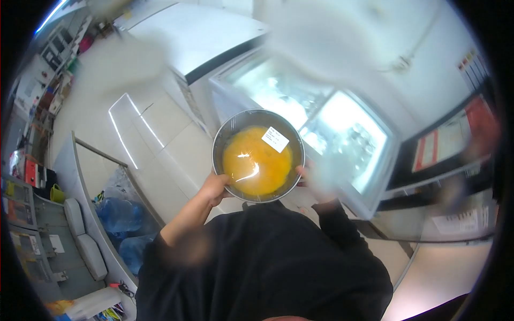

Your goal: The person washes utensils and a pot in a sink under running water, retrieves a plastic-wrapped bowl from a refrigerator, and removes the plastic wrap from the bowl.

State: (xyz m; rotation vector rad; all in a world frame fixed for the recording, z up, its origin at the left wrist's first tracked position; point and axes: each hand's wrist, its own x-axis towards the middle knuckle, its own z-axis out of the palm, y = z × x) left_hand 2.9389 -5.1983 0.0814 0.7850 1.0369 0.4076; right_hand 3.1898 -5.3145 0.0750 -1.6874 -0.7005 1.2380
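In front of my chest I hold a round dark bowl (220, 140) with a pale rim, seen from above. Orange-yellow food fills its middle, under what looks like a shiny clear cover. A white printed label (275, 139) lies on top at the upper right. My left hand (216, 188) grips the lower left side, thumb over the rim and the other fingers mostly hidden beneath. My right hand (304, 174) holds the lower right side, partly covered by a blurred smear in the picture.
A lit chest freezer with a glass top (348, 139) stands just beyond the bowl, to the right. Behind it is a white cabinet (198, 37). At left, blue water jugs (119, 215) sit behind a grey panel. Tiled floor (155, 134) stretches ahead.
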